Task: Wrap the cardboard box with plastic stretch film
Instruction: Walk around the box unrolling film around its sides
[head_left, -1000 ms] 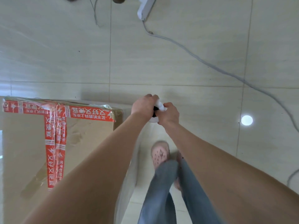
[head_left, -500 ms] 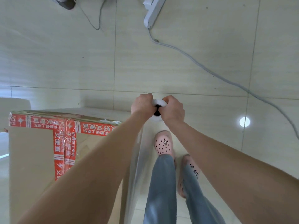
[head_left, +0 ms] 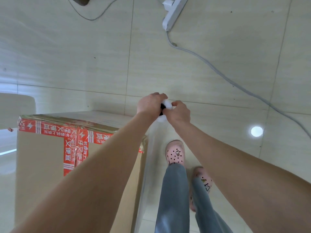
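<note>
A tall cardboard box [head_left: 40, 174] sealed with red printed tape stands on the tiled floor at the lower left. Both hands hold a white roll of stretch film [head_left: 165, 106] upright, just past the box's far right corner. My left hand [head_left: 149, 105] grips its left side and my right hand [head_left: 179, 112] grips its right side; only the roll's top with its dark core shows between them. A clear sheet of film [head_left: 148, 162] runs down from the roll along the box's right face.
My two feet in pink perforated clogs [head_left: 175, 153] stand right of the box. A white power strip [head_left: 173, 11] with a grey cable [head_left: 235, 83] lies on the floor ahead, the cable trailing off to the right. A thin dark wire [head_left: 90, 18] loops at the top left.
Both hands with the roll have stayed together beyond the box's corner while I stepped along its right side. More of the box's far face and the power strip have come into view.
</note>
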Motion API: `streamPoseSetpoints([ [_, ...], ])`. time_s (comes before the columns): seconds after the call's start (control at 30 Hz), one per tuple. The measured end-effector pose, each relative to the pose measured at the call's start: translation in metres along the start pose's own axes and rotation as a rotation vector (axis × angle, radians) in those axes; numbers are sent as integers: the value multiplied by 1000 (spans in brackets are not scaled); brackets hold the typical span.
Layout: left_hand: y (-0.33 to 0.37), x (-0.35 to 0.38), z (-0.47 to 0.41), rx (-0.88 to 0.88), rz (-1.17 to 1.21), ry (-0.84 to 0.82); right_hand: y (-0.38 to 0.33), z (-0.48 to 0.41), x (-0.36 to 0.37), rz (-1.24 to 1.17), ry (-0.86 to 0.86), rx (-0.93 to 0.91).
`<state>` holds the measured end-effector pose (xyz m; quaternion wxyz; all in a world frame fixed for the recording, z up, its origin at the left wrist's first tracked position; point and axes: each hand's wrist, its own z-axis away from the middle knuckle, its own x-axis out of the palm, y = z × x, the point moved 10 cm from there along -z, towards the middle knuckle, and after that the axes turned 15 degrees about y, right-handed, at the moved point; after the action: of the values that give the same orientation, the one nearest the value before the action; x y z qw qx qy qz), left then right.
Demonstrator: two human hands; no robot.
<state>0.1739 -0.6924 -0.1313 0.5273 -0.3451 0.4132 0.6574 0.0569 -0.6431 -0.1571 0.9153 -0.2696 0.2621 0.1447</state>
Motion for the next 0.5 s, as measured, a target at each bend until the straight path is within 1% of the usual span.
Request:
streamPoseSetpoints([
  [0.07, -3, -4, -5, -8, -41, 17, -9, -4, -1, 65, -10, -60],
  [0.17, -18, -10, -9, -97, 25, 49, -30, -3, -3, 141, 10, -175],
  [0.27, -38, -15, -9, -257, 156, 99, -51, -6, -4, 152, 57, -241],
  [0.37, -57, -22, -11, -417, 274, 149, -67, -9, -1, 98, 87, -255],
  [0.5, -90, -26, -14, -634, 425, 147, -83, -6, 27, 118, -26, -241],
])
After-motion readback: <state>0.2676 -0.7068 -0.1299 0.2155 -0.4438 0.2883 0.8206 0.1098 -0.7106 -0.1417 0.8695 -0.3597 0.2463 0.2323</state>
